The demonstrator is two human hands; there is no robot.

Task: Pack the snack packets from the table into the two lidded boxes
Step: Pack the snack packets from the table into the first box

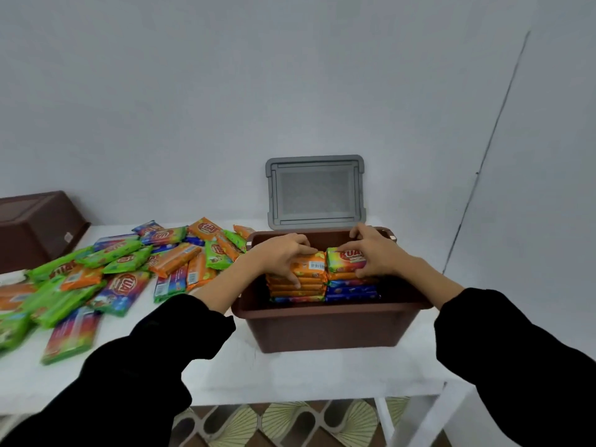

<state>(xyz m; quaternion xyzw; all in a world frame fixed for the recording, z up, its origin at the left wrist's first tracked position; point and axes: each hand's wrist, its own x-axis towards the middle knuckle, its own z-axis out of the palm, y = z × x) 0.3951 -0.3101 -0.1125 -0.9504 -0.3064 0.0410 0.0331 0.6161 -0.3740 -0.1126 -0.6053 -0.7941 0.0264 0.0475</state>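
An open brown box [325,330] stands on the white table [290,375], its grey lid [315,191] leaning upright against the wall behind it. Inside are two stacks of snack packets. My left hand [283,256] presses on the top orange packet [311,267] of the left stack. My right hand [374,250] grips the green and red packet [342,261] on top of the right stack, above blue packets [351,290]. A loose heap of green, orange and blue packets [122,272] covers the table's left part.
A second brown box [38,227] with its lid on sits at the far left against the wall. The table's front edge and white leg [419,417] are below, with patterned floor tiles [290,424] under it. The wall is close behind.
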